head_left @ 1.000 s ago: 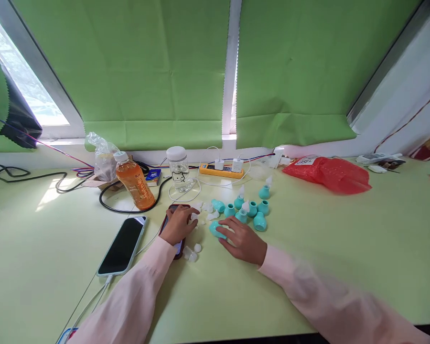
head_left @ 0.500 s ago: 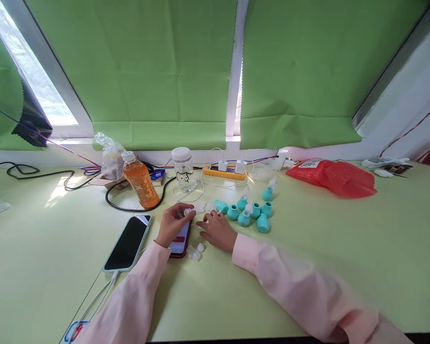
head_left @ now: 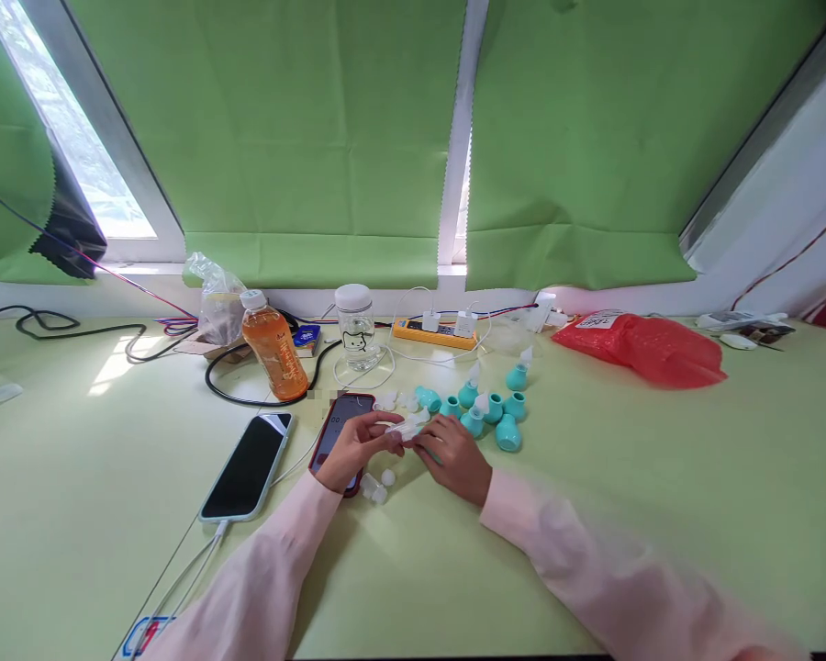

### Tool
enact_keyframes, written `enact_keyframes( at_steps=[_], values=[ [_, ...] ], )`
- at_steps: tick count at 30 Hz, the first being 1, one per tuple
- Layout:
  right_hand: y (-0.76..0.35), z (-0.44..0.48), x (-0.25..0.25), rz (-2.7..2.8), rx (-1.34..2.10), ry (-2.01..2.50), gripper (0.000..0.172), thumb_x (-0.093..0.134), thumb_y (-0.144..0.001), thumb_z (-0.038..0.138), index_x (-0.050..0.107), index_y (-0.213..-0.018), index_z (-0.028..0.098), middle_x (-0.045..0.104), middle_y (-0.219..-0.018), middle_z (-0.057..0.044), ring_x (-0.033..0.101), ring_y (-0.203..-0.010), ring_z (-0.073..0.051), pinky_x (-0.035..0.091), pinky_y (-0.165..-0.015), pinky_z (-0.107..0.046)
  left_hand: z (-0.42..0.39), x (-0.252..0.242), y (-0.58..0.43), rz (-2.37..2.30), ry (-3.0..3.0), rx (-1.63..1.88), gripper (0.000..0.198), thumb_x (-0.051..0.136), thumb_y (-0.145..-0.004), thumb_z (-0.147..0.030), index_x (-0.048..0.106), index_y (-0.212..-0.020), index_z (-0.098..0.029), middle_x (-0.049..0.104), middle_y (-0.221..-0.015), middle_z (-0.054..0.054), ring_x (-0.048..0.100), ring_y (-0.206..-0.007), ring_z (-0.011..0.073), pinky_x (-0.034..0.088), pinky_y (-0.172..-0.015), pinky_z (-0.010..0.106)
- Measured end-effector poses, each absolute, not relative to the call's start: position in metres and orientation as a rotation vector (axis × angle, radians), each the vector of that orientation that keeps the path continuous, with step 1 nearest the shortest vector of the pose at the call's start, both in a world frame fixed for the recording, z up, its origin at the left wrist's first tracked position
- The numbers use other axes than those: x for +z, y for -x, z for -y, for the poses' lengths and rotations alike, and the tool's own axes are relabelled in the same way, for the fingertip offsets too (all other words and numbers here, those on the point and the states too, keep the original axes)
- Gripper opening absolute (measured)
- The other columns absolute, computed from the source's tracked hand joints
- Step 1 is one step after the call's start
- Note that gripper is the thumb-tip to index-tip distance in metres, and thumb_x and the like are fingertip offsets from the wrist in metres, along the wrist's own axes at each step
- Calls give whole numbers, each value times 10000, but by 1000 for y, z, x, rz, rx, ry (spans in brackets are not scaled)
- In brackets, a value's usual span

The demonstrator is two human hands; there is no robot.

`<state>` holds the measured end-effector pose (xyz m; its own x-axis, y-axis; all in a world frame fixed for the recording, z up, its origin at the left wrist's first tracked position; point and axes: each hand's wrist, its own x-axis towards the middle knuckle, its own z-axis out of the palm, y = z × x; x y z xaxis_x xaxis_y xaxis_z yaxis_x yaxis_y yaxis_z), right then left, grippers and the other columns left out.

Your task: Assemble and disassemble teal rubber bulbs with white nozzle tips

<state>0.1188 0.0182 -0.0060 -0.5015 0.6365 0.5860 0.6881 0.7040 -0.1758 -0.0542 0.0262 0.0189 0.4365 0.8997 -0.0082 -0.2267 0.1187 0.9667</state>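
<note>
My left hand (head_left: 364, 448) is closed in a pinch on a translucent white plastic nozzle piece (head_left: 411, 425), held above the table beside a dark-red-cased phone (head_left: 327, 441). My right hand (head_left: 452, 456) meets it from the other side, fingertips bent and closed on the piece's right end. Its fingers partly hide what they grip. Just beyond, several teal squeeze bulbs (head_left: 507, 433) stand or lie in a cluster, some with clear tips fitted. More translucent pieces (head_left: 385, 401) lie behind the left hand, and loose small clear parts (head_left: 373, 488) rest in front.
A second phone (head_left: 246, 468) lies at left with a white cable plugged in. Behind stand an orange drink bottle (head_left: 273, 347) and a white-lidded clear jar (head_left: 356, 328). A yellow power strip (head_left: 433, 334) runs along the back; a red plastic bag (head_left: 643, 349) lies right.
My left hand has moved right and toward me with a translucent piece, uncovering more of the phone. My right hand has shifted right, and its fingers have closed at the piece.
</note>
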Motion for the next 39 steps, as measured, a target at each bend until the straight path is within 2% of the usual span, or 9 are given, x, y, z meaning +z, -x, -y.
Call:
enact_keyframes(
  at_steps=[5,10,17,22,27,31,34,39],
  values=[
    [-138,4,8,1826,260,772,102,541,-727,125,594,-786,188,581,-714,-28,510,-674,-137,428,-625,-284,-14,20,38,-711,-984,819,298,607,-663,-374,485,-701,-105,634,-616,94,602,-564,176,429,-613,286],
    [-134,10,16,1636,723,817,44,582,-697,194,619,-718,204,546,-671,-20,509,-631,-136,440,-567,-270,-1,21,24,-702,-946,787,319,597,-667,-402,463,-691,-113,643,-621,101,601,-536,171,436,-610,298],
    [-134,4,16,1511,1016,879,109,640,-633,291,660,-694,203,453,-662,-16,448,-653,-134,425,-546,-256,4,21,22,-733,-920,769,341,613,-646,-416,474,-716,-112,646,-611,100,599,-504,181,434,-602,320],
    [-132,4,20,1407,1199,875,106,658,-606,280,657,-665,192,438,-662,-5,428,-635,-118,409,-539,-244,5,22,22,-779,-946,761,318,588,-673,-409,460,-694,-119,647,-609,94,610,-531,185,434,-599,308],
    [-134,0,21,1397,1262,875,98,670,-590,249,644,-656,181,500,-685,-5,473,-683,-125,419,-614,-260,7,22,22,-788,-970,775,309,569,-690,-410,461,-694,-121,647,-612,88,614,-545,186,439,-606,309],
    [-135,-1,19,1394,1434,875,202,660,-609,274,638,-784,174,594,-829,-43,540,-782,-160,442,-712,-318,7,20,23,-768,-1010,797,333,600,-649,-424,470,-657,-118,639,-592,81,611,-544,192,448,-606,320],
    [-135,-1,18,1333,1603,860,233,640,-636,293,634,-828,161,633,-795,-49,586,-734,-169,469,-712,-364,6,18,24,-774,-1024,814,338,608,-637,-430,475,-639,-120,636,-574,72,609,-539,191,452,-603,318],
    [-135,-2,17,1293,1647,876,237,665,-605,270,652,-815,161,663,-730,-38,613,-715,-173,480,-733,-377,5,16,26,-752,-1004,818,341,593,-649,-440,497,-668,-113,631,-566,69,609,-560,196,457,-614,329]
  ],
)
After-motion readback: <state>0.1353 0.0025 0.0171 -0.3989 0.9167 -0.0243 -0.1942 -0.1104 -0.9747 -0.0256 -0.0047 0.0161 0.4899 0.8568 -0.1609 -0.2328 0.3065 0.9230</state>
